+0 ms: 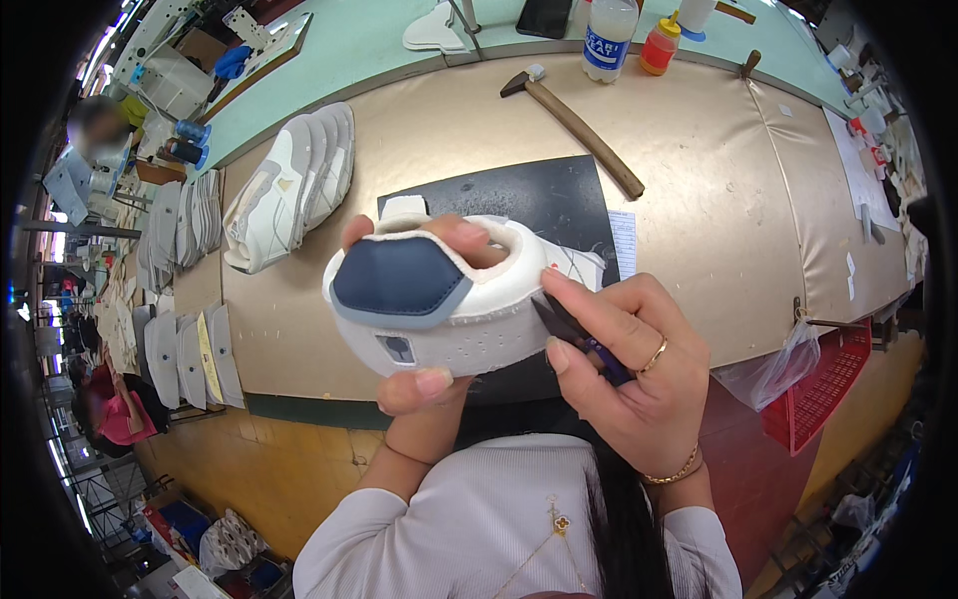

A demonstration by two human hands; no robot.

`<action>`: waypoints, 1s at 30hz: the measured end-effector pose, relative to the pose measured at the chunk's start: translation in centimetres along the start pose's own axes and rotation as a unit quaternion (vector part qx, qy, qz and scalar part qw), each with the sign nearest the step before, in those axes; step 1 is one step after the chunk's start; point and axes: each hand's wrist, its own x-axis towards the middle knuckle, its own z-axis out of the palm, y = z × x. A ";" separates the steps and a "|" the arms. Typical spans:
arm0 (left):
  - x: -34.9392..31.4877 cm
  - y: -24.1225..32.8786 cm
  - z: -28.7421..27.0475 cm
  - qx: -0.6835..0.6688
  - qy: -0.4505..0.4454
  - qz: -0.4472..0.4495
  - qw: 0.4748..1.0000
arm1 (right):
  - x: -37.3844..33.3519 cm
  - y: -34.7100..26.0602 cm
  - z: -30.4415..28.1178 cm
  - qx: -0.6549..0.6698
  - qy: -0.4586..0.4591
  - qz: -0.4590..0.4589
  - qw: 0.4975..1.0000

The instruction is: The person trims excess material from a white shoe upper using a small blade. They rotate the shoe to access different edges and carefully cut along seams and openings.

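In front of my chest my left hand grips a white shoe upper. Its thumb lies under the lower edge and its fingers reach over and into the collar opening. A navy padded patch with grey trim faces me on the upper. My right hand is closed around small dark thread snips. Their pointed blades are next to the side of the upper, and my index fingertip is at its surface. Whether the blades touch it, I cannot tell. Beneath lies a black mat.
A hammer lies beyond the mat. Stacked shoe uppers stand at the left, with grey pieces nearer. At the back are a drink bottle and a red squeeze bottle. A red basket hangs at right.
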 end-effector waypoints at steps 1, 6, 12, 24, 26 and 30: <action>0.0 0.2 -0.2 0.008 -0.012 0.001 1.000 | 0.0 0.0 0.0 0.003 0.000 0.003 1.000; -0.4 0.6 -0.7 0.051 -0.003 -0.006 0.999 | 0.1 0.2 0.8 -0.005 0.031 -0.005 1.000; -0.3 0.5 0.6 0.039 0.041 -0.019 0.998 | 0.1 1.1 1.8 0.033 0.063 -0.035 0.997; 0.2 -0.3 -0.3 -0.021 0.015 0.000 1.000 | 0.3 0.7 1.2 0.014 0.043 -0.021 0.999; 0.2 -0.2 -0.2 -0.017 0.014 -0.002 1.000 | 0.2 0.5 1.2 0.009 0.041 -0.018 0.999; 0.0 0.1 0.0 -0.010 0.025 -0.012 1.000 | 0.3 0.3 1.0 -0.003 0.033 -0.029 0.999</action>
